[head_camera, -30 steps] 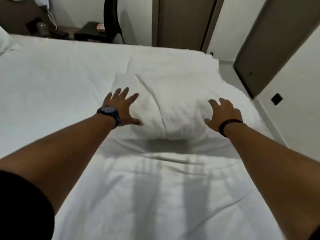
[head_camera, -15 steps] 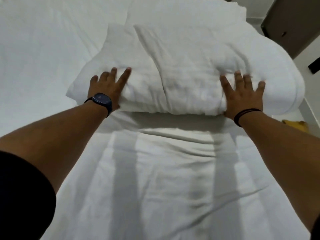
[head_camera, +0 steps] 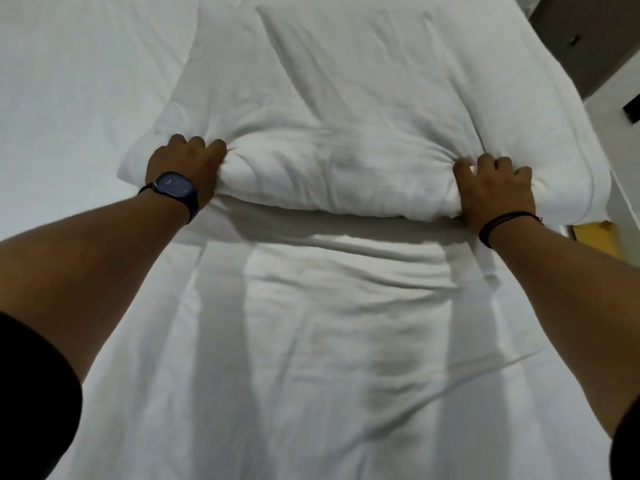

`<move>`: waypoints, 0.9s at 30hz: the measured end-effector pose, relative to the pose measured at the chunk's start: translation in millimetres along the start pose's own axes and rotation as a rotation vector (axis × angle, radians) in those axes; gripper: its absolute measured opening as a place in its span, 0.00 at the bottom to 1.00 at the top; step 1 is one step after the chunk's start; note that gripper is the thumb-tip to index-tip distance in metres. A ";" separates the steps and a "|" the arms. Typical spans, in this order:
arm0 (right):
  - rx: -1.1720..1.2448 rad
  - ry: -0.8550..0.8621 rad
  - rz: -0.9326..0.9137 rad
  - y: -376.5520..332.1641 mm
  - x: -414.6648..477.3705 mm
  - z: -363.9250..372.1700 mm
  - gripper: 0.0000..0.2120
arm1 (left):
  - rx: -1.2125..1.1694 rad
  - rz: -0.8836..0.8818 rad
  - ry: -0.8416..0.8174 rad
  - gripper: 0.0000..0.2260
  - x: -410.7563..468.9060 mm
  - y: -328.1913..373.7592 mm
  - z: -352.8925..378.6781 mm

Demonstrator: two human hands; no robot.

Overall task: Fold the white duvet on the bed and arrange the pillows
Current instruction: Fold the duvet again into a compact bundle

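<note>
Both hands are clamped on the near folded edge of the duvet [head_camera: 346,133], well apart from each other. The left hand [head_camera: 188,166] has its fingers curled into the fabric near the fold's left end, with a dark watch [head_camera: 173,185] on that wrist. The right hand [head_camera: 495,188] grips the fold near its right end, fingers dug in so the cloth bunches around them; a thin dark band [head_camera: 502,223] circles that wrist. The thick fold lies across the bed [head_camera: 69,98]. Nearer than the fold, the duvet spreads flatter and creased. Right of the fold, past the bed's edge, a yellow object [head_camera: 599,233] shows.
</note>
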State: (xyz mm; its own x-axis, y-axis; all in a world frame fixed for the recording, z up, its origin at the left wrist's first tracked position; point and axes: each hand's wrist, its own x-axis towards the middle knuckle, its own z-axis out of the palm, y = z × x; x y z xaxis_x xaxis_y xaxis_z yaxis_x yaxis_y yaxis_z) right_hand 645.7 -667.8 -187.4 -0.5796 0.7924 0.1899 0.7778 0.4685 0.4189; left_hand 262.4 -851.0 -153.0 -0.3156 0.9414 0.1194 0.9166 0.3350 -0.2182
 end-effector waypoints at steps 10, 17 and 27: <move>0.174 0.042 -0.061 -4.7 -55.7 -26.4 0.21 | -0.058 0.068 0.055 0.11 -64.5 -13.4 -15.9; 0.247 0.036 -0.052 -30.4 -125.5 -64.5 0.24 | -0.079 0.093 0.060 0.11 -128.1 -40.3 -34.2; 0.298 -0.031 -0.093 -44.6 -249.9 -123.2 0.26 | -0.029 0.009 -0.039 0.13 -260.2 -44.6 -82.1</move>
State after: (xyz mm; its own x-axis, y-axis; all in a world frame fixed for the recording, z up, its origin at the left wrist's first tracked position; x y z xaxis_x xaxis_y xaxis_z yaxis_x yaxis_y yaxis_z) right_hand 725.9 -934.9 -144.1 -0.6472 0.7504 0.1344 0.7617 0.6295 0.1536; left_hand 323.8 -1114.2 -94.8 -0.3164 0.9452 0.0799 0.9258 0.3261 -0.1912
